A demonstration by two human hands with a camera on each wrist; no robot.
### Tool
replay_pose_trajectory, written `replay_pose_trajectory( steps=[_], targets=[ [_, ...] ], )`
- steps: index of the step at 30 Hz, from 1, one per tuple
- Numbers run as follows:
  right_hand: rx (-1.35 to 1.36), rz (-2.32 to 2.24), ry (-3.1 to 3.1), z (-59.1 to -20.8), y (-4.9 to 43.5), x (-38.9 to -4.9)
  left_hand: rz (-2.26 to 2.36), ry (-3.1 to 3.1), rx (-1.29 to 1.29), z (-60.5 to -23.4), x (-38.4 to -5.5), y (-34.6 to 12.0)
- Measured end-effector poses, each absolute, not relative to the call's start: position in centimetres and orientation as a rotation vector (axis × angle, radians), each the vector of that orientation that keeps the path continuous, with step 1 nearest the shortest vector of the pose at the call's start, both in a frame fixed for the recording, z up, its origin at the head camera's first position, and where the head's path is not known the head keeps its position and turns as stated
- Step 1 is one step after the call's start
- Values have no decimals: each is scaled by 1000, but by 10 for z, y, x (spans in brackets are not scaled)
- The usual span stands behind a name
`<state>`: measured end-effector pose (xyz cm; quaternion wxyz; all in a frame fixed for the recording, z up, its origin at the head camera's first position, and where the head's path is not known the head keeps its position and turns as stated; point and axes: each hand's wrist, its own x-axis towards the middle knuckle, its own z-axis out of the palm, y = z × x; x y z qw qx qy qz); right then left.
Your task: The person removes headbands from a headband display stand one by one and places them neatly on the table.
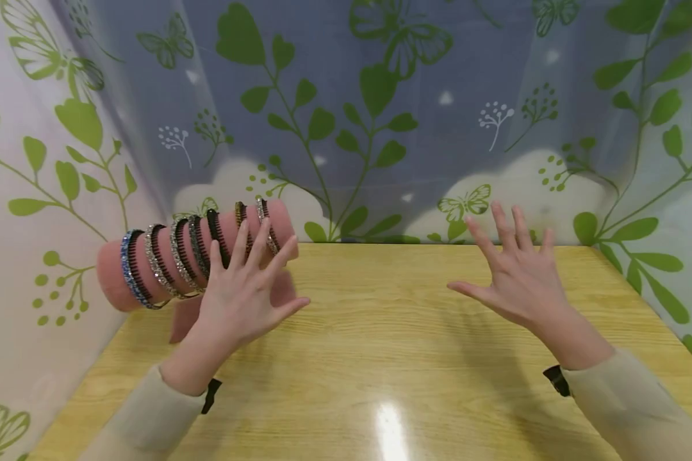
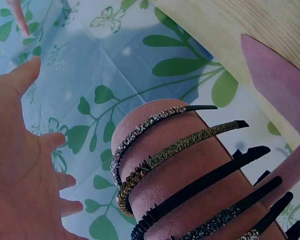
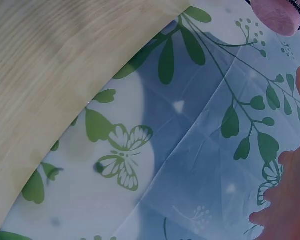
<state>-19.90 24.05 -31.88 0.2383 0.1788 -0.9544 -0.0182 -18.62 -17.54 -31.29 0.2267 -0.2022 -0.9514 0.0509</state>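
Observation:
A pink padded headband stand (image 1: 111, 276) lies lengthwise at the left of the table, with several headbands round its roll. A blue glittery headband (image 1: 128, 269) is at its left end; silvery, dark and black ones follow. In the left wrist view a gold headband (image 2: 190, 144) sits between a plain black headband (image 2: 205, 182) and a silver beaded headband (image 2: 140, 129). My left hand (image 1: 236, 294), fingers spread, overlaps the stand's right half in the head view and holds nothing. Over the right side of the table, my right hand (image 1: 521, 285) is spread wide with nothing in it.
The light wood table (image 1: 346, 333) reaches back to a curtain (image 1: 346, 141) printed with green leaves and butterflies, which also hangs along both sides. Black straps circle both wrists below pale sleeves (image 1: 628, 390). The stand's pink foot (image 1: 184, 319) rests on the table.

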Motion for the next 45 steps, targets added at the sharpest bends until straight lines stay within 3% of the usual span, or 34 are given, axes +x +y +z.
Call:
replay_pose_trajectory(
  steps=[13,28,37,45],
  targets=[
    [545,-25,-2631,-306,207,-214,113,-2608,-556,-310,-184,-197],
    [644,69,-2664,-302,146,-245,-61,-2666,-297,-306,-175,-271],
    [771,144,-2699,-300,97,-261,-123,-2625,-310,-300,-180,-302],
    [865,221,-2700,-295,53,-271,-498,-2635,-359,-294,-181,-347]
  ],
)
